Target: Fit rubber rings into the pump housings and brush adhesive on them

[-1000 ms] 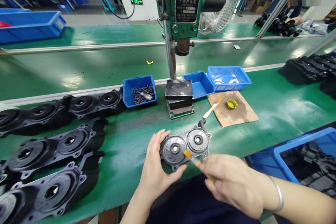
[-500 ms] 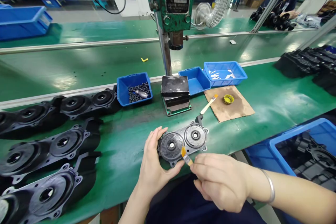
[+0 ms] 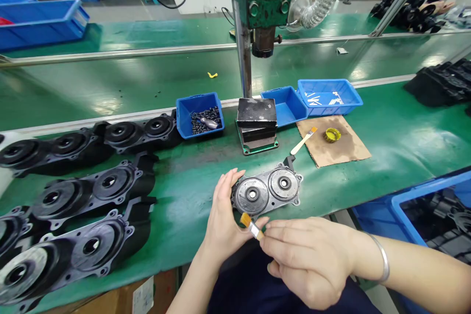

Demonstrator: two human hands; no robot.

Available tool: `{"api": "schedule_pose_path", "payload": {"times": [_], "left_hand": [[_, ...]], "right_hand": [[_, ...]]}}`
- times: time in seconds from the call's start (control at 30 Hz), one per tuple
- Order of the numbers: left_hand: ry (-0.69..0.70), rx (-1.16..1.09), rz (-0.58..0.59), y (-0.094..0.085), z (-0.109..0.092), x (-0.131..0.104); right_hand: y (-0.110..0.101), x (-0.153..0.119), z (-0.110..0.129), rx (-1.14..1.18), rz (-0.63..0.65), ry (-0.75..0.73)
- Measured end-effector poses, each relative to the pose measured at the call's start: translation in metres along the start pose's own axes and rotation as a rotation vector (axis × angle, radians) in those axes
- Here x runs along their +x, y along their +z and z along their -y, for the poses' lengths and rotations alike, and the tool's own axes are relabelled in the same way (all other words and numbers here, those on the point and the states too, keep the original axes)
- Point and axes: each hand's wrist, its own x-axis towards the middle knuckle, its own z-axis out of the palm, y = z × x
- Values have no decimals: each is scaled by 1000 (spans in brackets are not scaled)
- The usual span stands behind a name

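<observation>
Our left grip (image 3: 225, 218) clasps the housing (image 3: 268, 191), our right grip (image 3: 305, 255) the brush (image 3: 252, 227); we should brace firmly, stroking lightly and evenly.

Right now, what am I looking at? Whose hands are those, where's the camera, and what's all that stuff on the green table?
There's no robot here, just a person's own bare hands. All the pictures come from one camera on that person's head, looking forward and down.

The left hand curves around one end of a dark casing with two round parts. The right hand holds a small brush, its bristles close to the casing's near edge.

Behind them, a green machine stands over dark blocks on the table. To the right, a second brush leans partly onto cardboard that holds a round yellow dish. On the left lie more casings.
</observation>
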Motion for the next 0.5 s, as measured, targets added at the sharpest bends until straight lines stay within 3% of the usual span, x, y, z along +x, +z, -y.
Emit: {"api": "schedule_pose_path", "payload": {"times": [0.17,0.5], "left_hand": [[3,-8,9,0,-3,1],[41,60,-6,-3,-9,6]], "right_hand": [[-3,0,-2,2,76,67],[-31,-22,-12,-97,165,180]]}}
